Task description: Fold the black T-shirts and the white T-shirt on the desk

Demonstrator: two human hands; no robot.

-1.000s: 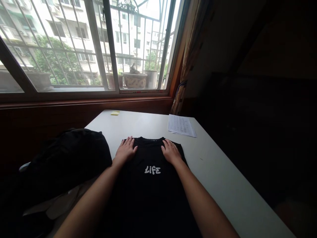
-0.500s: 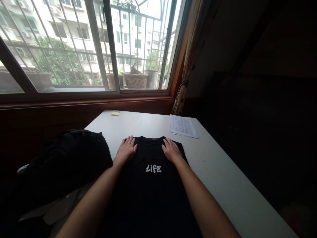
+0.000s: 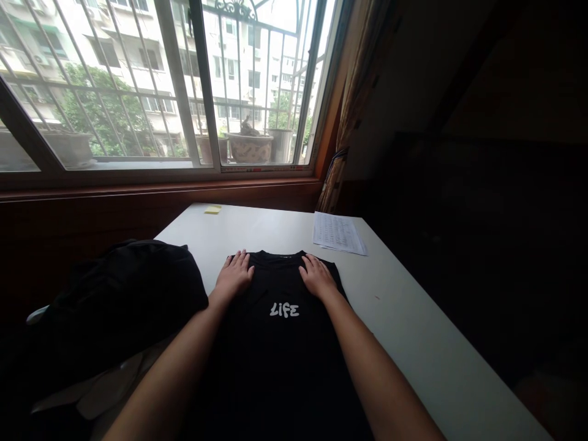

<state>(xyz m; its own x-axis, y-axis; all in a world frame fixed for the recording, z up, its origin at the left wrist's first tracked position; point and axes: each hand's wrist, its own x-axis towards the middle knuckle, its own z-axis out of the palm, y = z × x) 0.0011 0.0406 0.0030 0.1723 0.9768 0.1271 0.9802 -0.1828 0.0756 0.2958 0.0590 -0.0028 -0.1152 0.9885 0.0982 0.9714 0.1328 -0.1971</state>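
Note:
A black T-shirt [image 3: 275, 349] with white lettering lies spread on the white table [image 3: 404, 324], its neckline toward the window. My left hand [image 3: 235, 272] rests flat on the shirt's far left shoulder, fingers stretched out. On the far right shoulder my right hand [image 3: 316, 275] lies flat too, fingers extended. Neither hand grips the cloth. The shirt's near part runs dark between my forearms, and its lower edge cannot be made out.
A heap of black cloth [image 3: 133, 294] sits left of the table, beside my left forearm. Printed papers [image 3: 340, 234] lie at the far right corner, and a yellow sticky note [image 3: 212, 209] at the far left. Beyond stand a barred window [image 3: 257, 92] and a tied curtain [image 3: 337, 171].

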